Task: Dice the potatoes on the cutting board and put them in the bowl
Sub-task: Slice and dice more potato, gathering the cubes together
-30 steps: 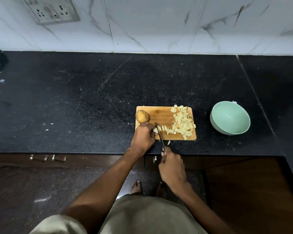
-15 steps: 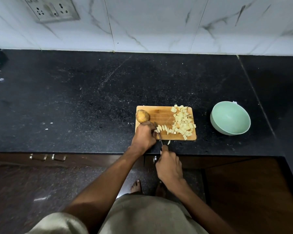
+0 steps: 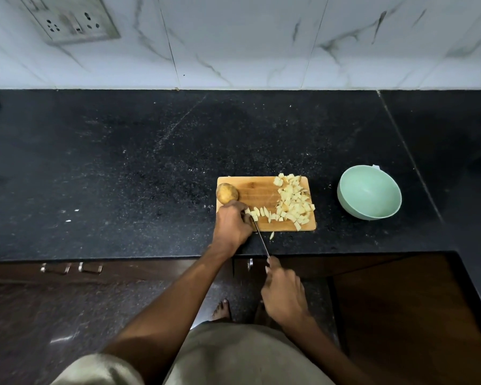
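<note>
A wooden cutting board (image 3: 257,190) lies near the counter's front edge. A whole unpeeled potato (image 3: 227,193) rests on its left end, and a pile of diced potato (image 3: 293,202) covers its right side. My left hand (image 3: 232,225) presses down on potato strips (image 3: 257,212) at the board's near left. My right hand (image 3: 283,294) grips a knife (image 3: 261,237) whose blade tip meets the strips beside my left fingers. A mint-green bowl (image 3: 369,196) stands to the right of the board with nothing in it. One potato piece (image 3: 272,235) lies on the counter just off the board.
The black granite counter (image 3: 122,168) stretches wide to the left and behind the board. A marble-tiled wall with a socket plate (image 3: 72,22) rises at the back. Dark cabinet doors with handles (image 3: 70,268) sit below the counter edge.
My right hand has drawn back toward me with the knife, so the blade now reaches less far onto the board. My left hand stays on the strips.
</note>
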